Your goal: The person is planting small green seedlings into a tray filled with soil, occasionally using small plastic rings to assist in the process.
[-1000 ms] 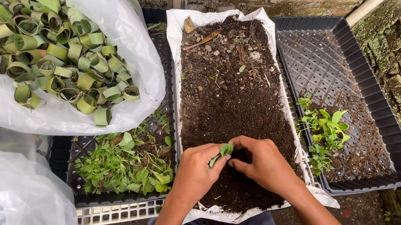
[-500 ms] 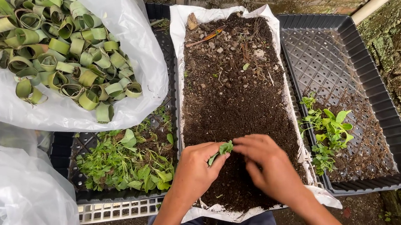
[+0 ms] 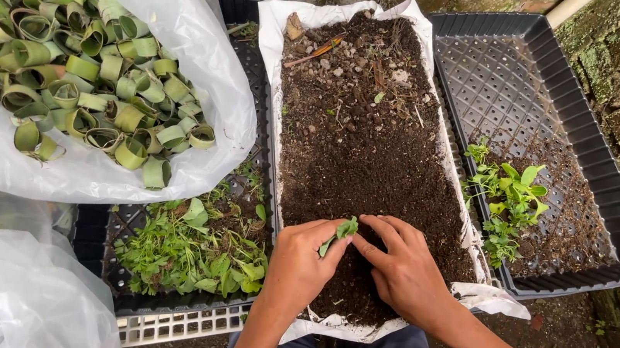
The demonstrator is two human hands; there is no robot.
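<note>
Left hand [image 3: 298, 265] pinched shut around a small green seedling [image 3: 338, 233], leaves poking up and to the right from between thumb and fingertips. Seedling held just above the dark potting soil [image 3: 360, 137], stem hidden in the grip, long axis tilted from lower left to upper right. Right hand [image 3: 403, 272] pressed against the left, fingers bent down into the soil right below the leaves, grasping nothing visible. Both hands equally close to the seedling, left one carrying it. Soil heaped on a white liner [image 3: 479, 295] stretching away from the hands. Left of the hands, a black tray of loose seedlings [image 3: 187, 254]; beyond it, rolled leaf strips [image 3: 81, 76] in a clear bag. Right of the hands, a black perforated tray [image 3: 550, 92] with a few plantlets [image 3: 508, 202].
</note>
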